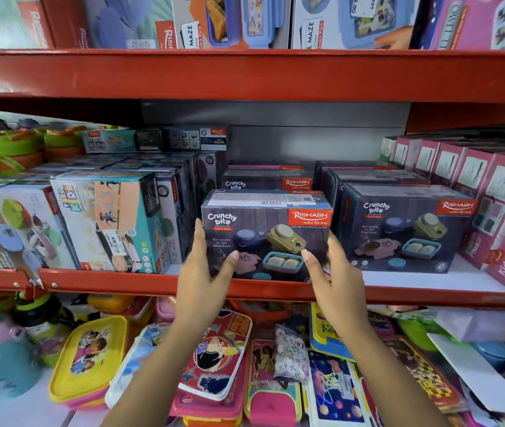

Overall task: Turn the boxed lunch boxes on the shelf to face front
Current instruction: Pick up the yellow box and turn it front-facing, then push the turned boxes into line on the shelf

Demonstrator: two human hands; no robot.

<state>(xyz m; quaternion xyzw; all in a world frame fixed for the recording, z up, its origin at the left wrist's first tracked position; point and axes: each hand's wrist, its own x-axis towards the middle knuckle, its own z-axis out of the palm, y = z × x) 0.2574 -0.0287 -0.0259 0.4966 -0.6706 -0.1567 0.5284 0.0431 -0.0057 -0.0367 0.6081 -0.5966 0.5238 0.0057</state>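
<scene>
A dark Crunchy Bite lunch box carton (271, 229) stands at the front of the middle shelf with its printed front facing me. My left hand (203, 269) rests on its lower left corner, fingers spread along the side and thumb on the front. My right hand (331, 272) is at its lower right corner with fingers apart, touching or just off the box; I cannot tell which. A second Crunchy Bite carton (405, 229) stands to the right, also front-facing. More of the same boxes (266, 181) sit behind.
A teal and peach boxed lunch box (112, 223) stands angled to the left. Pink Kidzee Plus cartons (503, 217) line the right side. The red shelf lip (121, 280) runs below the boxes. Loose colourful lunch boxes (91, 362) crowd the lower shelf.
</scene>
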